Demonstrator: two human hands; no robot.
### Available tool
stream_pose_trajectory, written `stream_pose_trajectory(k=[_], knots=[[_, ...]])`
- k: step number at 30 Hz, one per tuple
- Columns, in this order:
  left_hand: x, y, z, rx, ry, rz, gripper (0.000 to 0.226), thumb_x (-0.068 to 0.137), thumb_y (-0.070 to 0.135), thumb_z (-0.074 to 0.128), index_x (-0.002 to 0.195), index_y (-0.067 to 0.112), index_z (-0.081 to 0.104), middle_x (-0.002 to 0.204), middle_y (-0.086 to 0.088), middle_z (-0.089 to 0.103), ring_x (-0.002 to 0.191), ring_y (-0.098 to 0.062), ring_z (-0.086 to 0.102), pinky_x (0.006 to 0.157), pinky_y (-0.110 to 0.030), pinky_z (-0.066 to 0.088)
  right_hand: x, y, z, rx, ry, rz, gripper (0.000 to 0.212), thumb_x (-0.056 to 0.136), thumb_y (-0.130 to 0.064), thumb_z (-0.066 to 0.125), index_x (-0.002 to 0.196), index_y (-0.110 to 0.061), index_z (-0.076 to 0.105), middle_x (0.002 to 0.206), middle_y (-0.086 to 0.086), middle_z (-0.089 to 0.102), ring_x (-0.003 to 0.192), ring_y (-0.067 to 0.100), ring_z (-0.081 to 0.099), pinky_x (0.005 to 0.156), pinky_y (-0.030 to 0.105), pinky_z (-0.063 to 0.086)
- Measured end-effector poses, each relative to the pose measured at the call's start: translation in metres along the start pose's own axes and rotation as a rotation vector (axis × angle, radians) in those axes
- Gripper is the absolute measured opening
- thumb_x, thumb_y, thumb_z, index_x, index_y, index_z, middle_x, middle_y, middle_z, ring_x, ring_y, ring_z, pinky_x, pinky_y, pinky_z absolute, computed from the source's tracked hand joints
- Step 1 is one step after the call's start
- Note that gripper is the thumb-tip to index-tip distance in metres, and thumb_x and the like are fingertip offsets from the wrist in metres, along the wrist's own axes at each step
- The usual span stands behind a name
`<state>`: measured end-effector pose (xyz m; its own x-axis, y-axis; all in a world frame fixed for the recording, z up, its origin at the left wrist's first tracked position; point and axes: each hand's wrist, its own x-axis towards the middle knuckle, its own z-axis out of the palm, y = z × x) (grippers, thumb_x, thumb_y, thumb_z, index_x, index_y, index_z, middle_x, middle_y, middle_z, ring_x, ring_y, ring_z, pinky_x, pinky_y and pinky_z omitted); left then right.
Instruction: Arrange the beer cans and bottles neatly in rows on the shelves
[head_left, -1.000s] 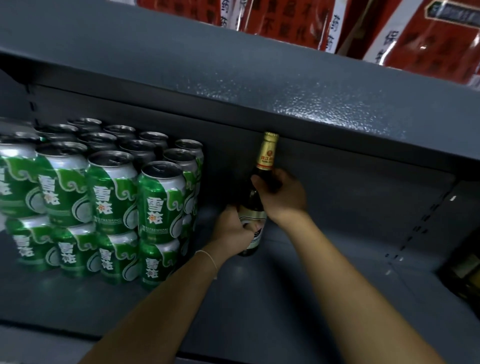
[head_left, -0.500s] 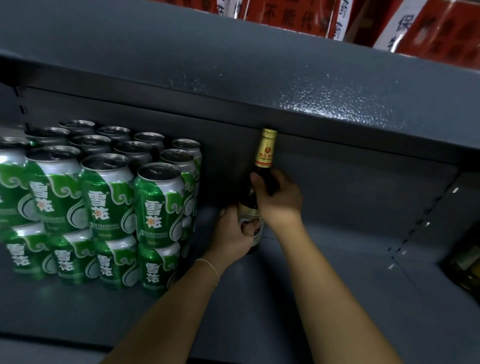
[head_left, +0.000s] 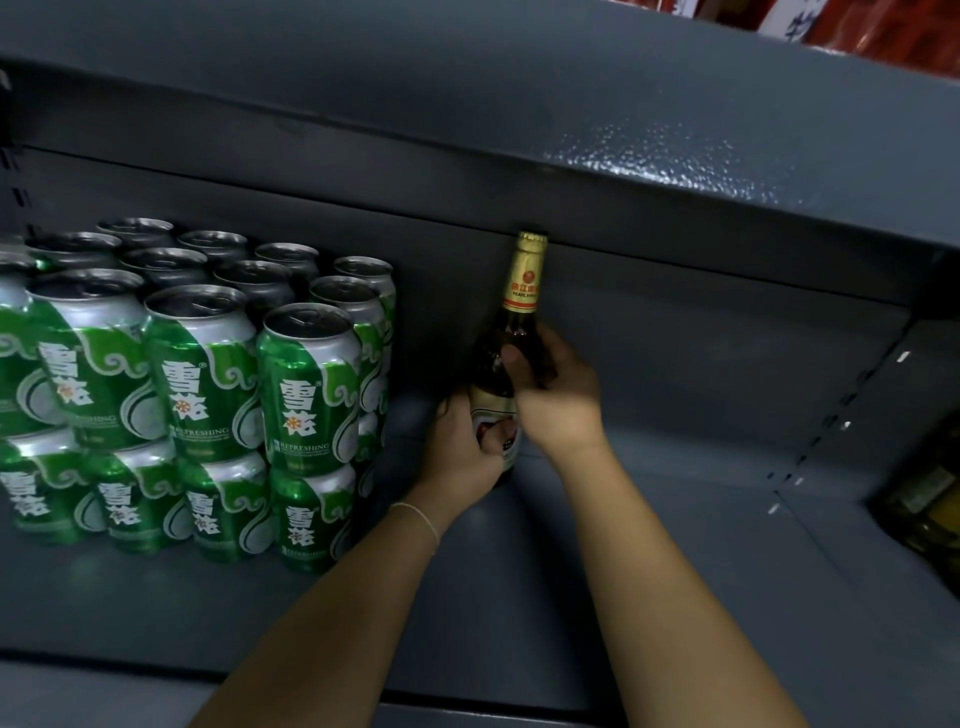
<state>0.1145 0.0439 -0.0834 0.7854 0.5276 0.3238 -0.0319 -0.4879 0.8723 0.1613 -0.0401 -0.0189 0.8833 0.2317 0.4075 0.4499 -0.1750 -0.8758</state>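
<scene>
A brown beer bottle with a gold foil neck stands upright at the back of the dark grey shelf, its cap close under the shelf above. My right hand grips its shoulder and my left hand grips its labelled lower body. To the left, several green and silver beer cans stand stacked in two layers in rows.
The shelf above overhangs low, with red packages on top of it. At the far right edge sit dim bottles. Bare shelf floor lies between the bottle and the right side.
The bottle and both hands have shifted slightly deeper toward the back wall; the view has dropped a little. Both grips are unchanged.
</scene>
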Motion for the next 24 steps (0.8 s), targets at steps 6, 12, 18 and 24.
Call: stream_pose_trajectory(k=[6,12,18,24], knots=[[-0.002,-0.001,-0.005,-0.06,-0.027,-0.05,0.043,0.083,0.023,0.066,0.123,0.013,0.054,0.117,-0.01,0.061,0.106,-0.025,0.06,0.089,-0.034,0.051,-0.004,0.001,0.002,0.007,-0.016,-0.002,0.043,0.088,-0.032,0.065,0.13,-0.023,0.06,0.117,-0.004,0.071,0.106,0.014,0.067,0.097,0.042,0.053],[0.001,0.008,-0.018,0.165,-0.176,-0.13,0.046,0.084,0.043,0.068,0.12,0.015,0.058,0.118,-0.006,0.065,0.106,-0.024,0.063,0.087,-0.032,0.052,-0.007,-0.004,-0.014,-0.096,-0.095,0.016,0.046,0.091,-0.027,0.066,0.135,-0.022,0.056,0.125,0.001,0.067,0.115,0.021,0.063,0.101,0.042,0.05],[-0.028,0.06,-0.024,0.791,-0.213,0.054,0.038,0.091,0.049,0.053,0.098,0.012,0.062,0.098,-0.008,0.062,0.094,-0.029,0.062,0.068,-0.031,0.044,-0.015,0.002,-0.072,0.164,0.077,0.132,0.039,0.091,-0.011,0.069,0.127,-0.003,0.058,0.115,0.009,0.066,0.093,0.008,0.062,0.076,0.009,0.048],[-0.05,0.129,0.039,0.431,-0.252,0.364,0.03,0.092,0.034,0.057,0.097,0.006,0.065,0.09,-0.009,0.068,0.084,-0.027,0.063,0.074,-0.039,0.053,-0.026,0.004,-0.18,0.119,0.253,0.058,0.016,0.09,-0.004,0.065,0.103,-0.013,0.065,0.091,-0.001,0.069,0.077,0.005,0.061,0.081,0.025,0.051]])
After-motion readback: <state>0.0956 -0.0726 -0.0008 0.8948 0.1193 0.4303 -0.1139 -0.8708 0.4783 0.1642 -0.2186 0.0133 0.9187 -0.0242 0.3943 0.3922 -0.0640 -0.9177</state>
